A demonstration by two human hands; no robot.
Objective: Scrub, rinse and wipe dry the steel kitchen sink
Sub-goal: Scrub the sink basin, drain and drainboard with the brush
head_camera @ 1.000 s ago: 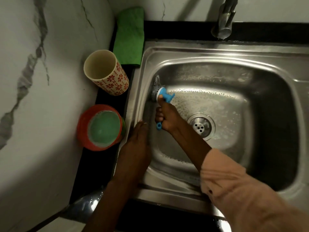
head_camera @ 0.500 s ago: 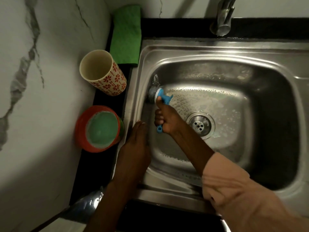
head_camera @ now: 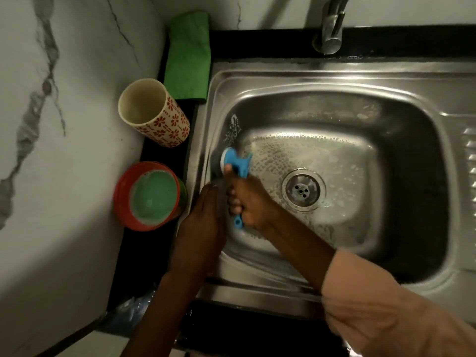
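The right hand grips the blue scrub brush, its head pressed against the left wall of the steel sink; the left hand lies flat with straight fingers on the sink's left rim; soapy foam covers the basin floor around the drain; a green cloth lies at the counter's back left corner.

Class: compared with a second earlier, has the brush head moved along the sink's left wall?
Yes. The brush head has slid down the wall towards the person, away from the suds patch.
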